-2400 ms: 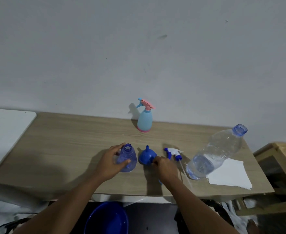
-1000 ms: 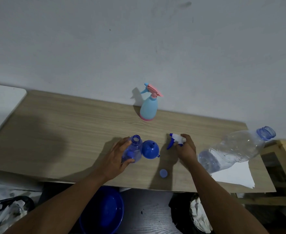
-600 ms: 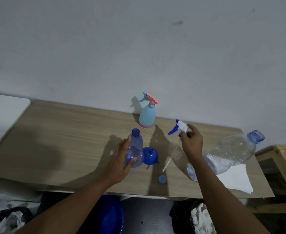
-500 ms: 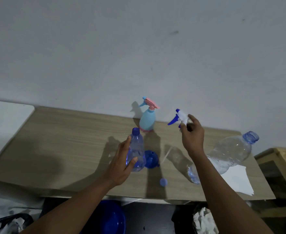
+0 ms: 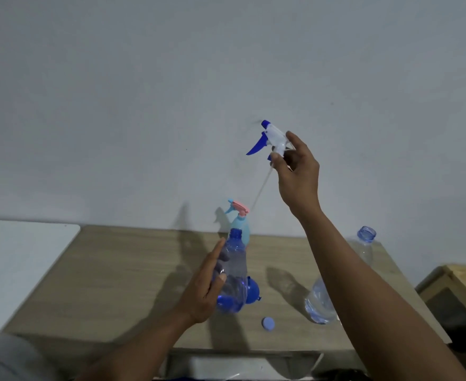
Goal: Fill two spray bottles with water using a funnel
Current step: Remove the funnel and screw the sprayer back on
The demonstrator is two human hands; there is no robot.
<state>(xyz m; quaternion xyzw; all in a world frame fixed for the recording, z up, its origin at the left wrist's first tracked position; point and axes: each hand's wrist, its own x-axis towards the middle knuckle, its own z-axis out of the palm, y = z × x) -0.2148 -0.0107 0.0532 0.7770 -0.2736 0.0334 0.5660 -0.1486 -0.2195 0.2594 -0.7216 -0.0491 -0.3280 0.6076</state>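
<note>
My left hand [image 5: 203, 292] grips a clear blue spray bottle [image 5: 233, 273] that stands upright on the wooden table [image 5: 122, 273], its neck uncovered. My right hand [image 5: 297, 171] is raised high against the wall and holds the white and blue spray head [image 5: 270, 140], whose thin dip tube [image 5: 260, 192] hangs down toward the bottle. A blue funnel [image 5: 253, 291] lies just behind the bottle, partly hidden. A light blue spray bottle with a pink head [image 5: 240, 221] stands at the back by the wall. A large clear water bottle [image 5: 322, 303] without a cap is partly behind my right forearm.
A small blue cap [image 5: 268, 323] lies on the table near its front edge. A white surface [image 5: 20, 259] adjoins the table on the left. A wooden crate [image 5: 457, 292] sits to the right.
My right hand picked the spray head off the table and lifted it high above the bottle. My left hand stood the blue bottle upright. The view tilted up.
</note>
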